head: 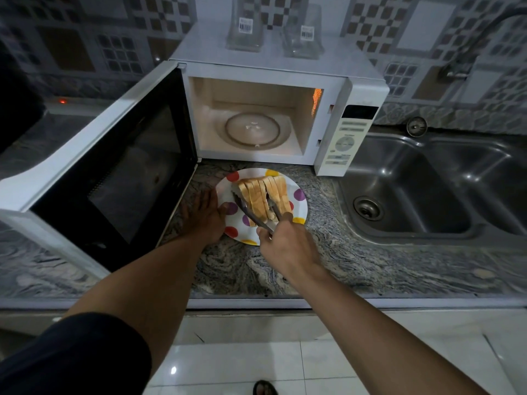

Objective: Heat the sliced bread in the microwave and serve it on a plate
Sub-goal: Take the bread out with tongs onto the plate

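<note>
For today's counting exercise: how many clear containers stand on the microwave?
2. One container stands on the microwave top, left; the other beside it, right. None seems hidden.

You've got a dim shot w/ a cool grey cast. Brightest, warmest spot is the lamp (pixel 317 99) in the open microwave (pixel 285 74), orange on its right wall, cavity lit cream. Small glare pts on the steel sink (pixel 399 169) & a floor tile (pixel 173 370). Wide-angle lens bows the counter edge (pixel 370 302) & microwave door (pixel 85 155); wall tiles (pixel 399 24) up top look soft, smeared.
</note>
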`<move>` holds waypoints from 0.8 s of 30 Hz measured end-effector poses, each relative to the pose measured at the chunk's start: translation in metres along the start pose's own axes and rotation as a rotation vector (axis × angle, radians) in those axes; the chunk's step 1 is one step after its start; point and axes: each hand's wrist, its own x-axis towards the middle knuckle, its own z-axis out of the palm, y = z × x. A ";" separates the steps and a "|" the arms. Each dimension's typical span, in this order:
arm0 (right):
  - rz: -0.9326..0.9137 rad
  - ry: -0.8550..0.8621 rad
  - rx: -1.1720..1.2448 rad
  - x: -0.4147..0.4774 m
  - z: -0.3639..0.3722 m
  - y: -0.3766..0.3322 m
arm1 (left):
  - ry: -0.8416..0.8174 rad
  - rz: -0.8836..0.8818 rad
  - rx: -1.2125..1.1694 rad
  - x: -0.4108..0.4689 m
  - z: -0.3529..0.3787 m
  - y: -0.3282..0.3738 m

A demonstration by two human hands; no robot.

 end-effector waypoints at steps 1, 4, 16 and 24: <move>-0.005 0.004 0.003 -0.002 -0.002 0.000 | -0.005 -0.002 0.000 0.000 0.000 0.000; -0.022 0.035 0.014 -0.005 -0.006 0.000 | 0.000 0.006 -0.015 -0.002 -0.001 0.001; -0.013 0.105 0.076 0.006 -0.016 0.003 | -0.002 -0.006 -0.055 -0.007 -0.008 0.005; 0.040 0.048 0.292 0.026 -0.011 -0.009 | 0.105 -0.093 -0.369 -0.007 -0.034 0.023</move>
